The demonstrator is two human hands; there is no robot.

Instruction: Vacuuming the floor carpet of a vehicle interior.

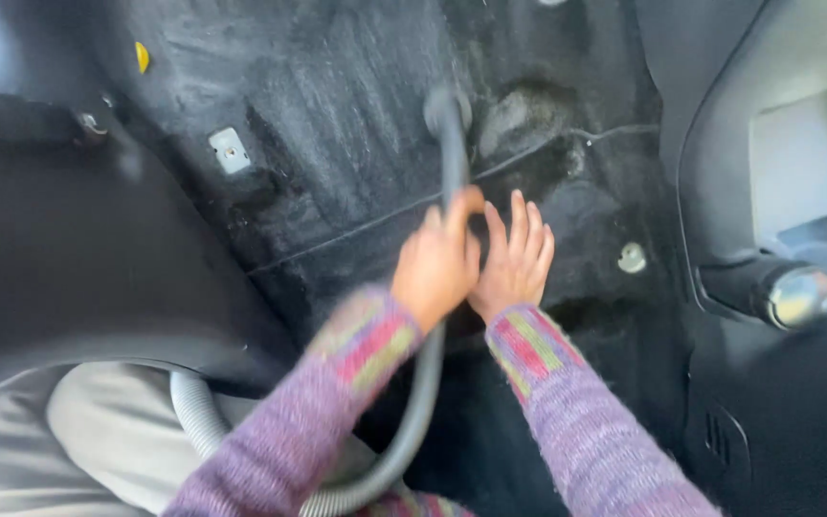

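The left hand [437, 268] has its grip closed tight around the grey vacuum hose [452, 153]. The hose end rests on the dark car carpet [337, 124]. The right hand [514, 258] lies flat and open on the carpet, just beside it. This looks like the cleaning step; next, the hose end must slide over a dirty patch.
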